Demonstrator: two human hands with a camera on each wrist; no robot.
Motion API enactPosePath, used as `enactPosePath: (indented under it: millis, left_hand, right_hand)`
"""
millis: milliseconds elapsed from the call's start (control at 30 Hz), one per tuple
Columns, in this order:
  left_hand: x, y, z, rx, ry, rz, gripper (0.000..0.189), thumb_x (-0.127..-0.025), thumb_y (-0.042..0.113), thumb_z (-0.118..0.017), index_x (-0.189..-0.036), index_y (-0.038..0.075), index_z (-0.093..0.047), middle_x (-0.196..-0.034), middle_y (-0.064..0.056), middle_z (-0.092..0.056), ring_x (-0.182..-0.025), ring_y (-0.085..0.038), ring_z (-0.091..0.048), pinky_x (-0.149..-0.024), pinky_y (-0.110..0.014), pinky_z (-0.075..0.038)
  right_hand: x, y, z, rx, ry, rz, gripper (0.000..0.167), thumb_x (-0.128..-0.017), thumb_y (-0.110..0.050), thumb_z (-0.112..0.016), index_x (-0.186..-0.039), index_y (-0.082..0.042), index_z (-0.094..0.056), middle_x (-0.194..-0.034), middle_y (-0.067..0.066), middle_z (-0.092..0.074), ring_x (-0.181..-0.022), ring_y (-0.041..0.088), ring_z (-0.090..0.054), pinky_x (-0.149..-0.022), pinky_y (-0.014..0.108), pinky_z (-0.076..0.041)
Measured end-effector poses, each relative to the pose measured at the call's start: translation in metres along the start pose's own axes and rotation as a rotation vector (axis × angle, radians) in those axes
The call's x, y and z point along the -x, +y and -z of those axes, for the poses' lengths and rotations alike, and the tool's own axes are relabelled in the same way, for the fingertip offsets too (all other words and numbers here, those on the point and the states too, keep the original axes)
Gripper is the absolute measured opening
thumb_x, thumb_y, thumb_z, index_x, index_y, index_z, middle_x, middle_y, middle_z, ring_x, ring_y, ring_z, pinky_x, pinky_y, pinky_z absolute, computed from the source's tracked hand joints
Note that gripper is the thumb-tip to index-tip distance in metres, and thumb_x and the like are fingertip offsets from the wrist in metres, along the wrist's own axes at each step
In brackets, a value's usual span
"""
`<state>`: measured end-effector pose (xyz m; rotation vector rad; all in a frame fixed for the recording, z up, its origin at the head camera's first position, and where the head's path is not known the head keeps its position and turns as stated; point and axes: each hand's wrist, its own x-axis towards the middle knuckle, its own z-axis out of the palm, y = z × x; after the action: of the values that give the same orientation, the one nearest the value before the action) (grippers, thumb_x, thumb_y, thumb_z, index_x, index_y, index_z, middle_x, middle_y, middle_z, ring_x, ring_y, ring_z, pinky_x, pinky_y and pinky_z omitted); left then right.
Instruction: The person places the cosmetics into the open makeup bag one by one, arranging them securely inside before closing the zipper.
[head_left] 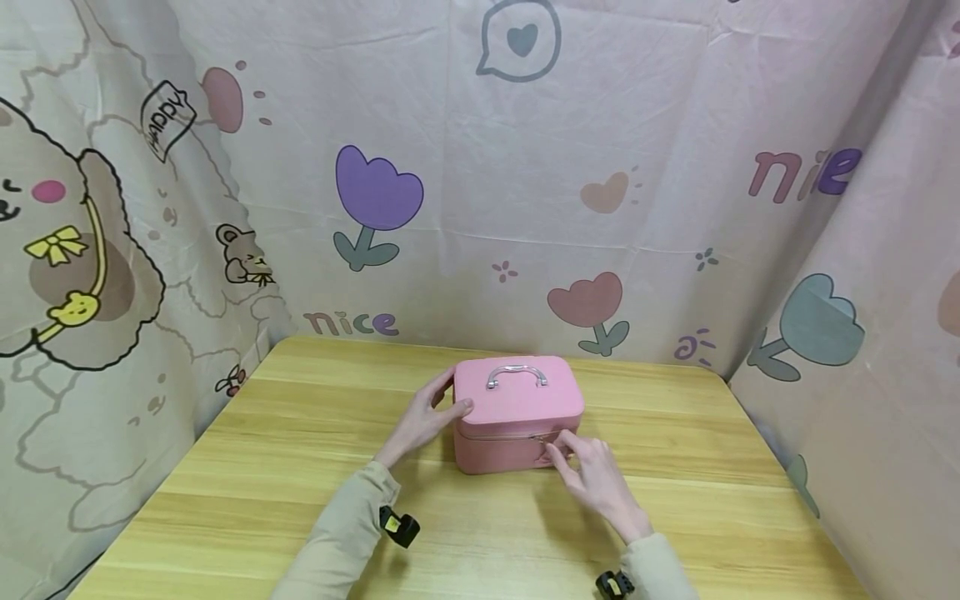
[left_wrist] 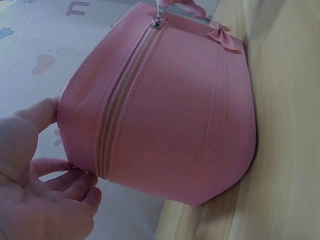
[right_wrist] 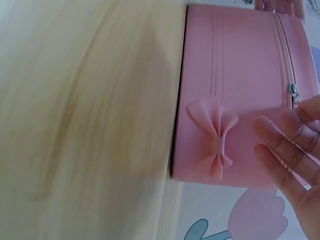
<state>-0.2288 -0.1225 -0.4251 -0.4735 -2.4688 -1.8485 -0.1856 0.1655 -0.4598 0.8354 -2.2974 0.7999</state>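
A pink cosmetic case (head_left: 517,396) with a silver handle (head_left: 517,372) on its lid stands upright on the wooden table. My left hand (head_left: 422,421) holds its left end, thumb on the lid's edge and curled fingers (left_wrist: 75,185) against the side. A zipper (left_wrist: 116,105) runs round the case below the lid, and its teeth look closed along the front's left part. At the front right my right hand (head_left: 592,475) pinches the zipper pull, hanging from the metal slider (right_wrist: 293,89), between thumb and index finger. A pink bow (right_wrist: 216,137) decorates the front below that hand.
The light wooden table (head_left: 300,433) reaches back to a printed cloth curtain (head_left: 480,208), with more cloth hanging at the left and right sides. The case stands toward the table's far edge. A black wrist camera (head_left: 399,527) sits on my left sleeve.
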Motion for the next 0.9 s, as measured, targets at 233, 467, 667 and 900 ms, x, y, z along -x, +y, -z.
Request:
enactPosePath:
  millis: [233, 467, 667, 900]
  left_hand:
    - [0.004, 0.003, -0.008, -0.062, 0.074, -0.030, 0.072, -0.096, 0.019, -0.067, -0.156, 0.000, -0.031, -0.162, -0.024, -0.032, -0.150, -0.043, -0.031, -0.125, -0.057, -0.026]
    - [0.021, 0.015, -0.033, -0.242, 0.264, -0.045, 0.073, -0.094, 0.030, -0.069, -0.151, -0.003, -0.040, -0.151, -0.028, -0.043, -0.137, -0.045, -0.047, -0.116, -0.061, -0.038]
    - [0.027, 0.021, -0.052, -0.310, 0.316, 0.011, 0.085, -0.090, 0.046, -0.071, -0.153, 0.000, -0.037, -0.154, -0.023, -0.036, -0.138, -0.044, -0.044, -0.115, -0.060, -0.040]
    - [0.024, 0.015, -0.052, -0.277, 0.329, -0.017, 0.079, -0.092, 0.039, -0.071, -0.152, -0.001, -0.039, -0.154, -0.025, -0.036, -0.138, -0.044, -0.044, -0.116, -0.060, -0.039]
  right_hand:
    - [0.000, 0.002, 0.004, -0.035, -0.019, -0.027, 0.011, -0.087, -0.001, -0.071, -0.081, -0.010, -0.067, -0.069, -0.001, -0.072, -0.054, -0.009, -0.042, -0.048, 0.013, -0.041]
    - [0.000, 0.001, 0.003, -0.032, -0.011, -0.031, 0.011, -0.085, -0.001, -0.073, -0.080, -0.010, -0.068, -0.068, -0.002, -0.072, -0.057, -0.004, -0.053, -0.051, 0.019, -0.049]
    - [-0.004, -0.004, -0.001, -0.040, -0.020, -0.032, 0.014, -0.085, -0.001, -0.073, -0.078, -0.011, -0.067, -0.069, -0.004, -0.072, -0.061, 0.004, -0.066, -0.057, 0.021, -0.058]
    - [-0.006, -0.007, -0.007, -0.015, 0.002, 0.012, 0.018, -0.084, 0.000, -0.074, -0.076, -0.014, -0.065, -0.069, -0.004, -0.071, -0.060, 0.007, -0.069, -0.055, 0.020, -0.059]
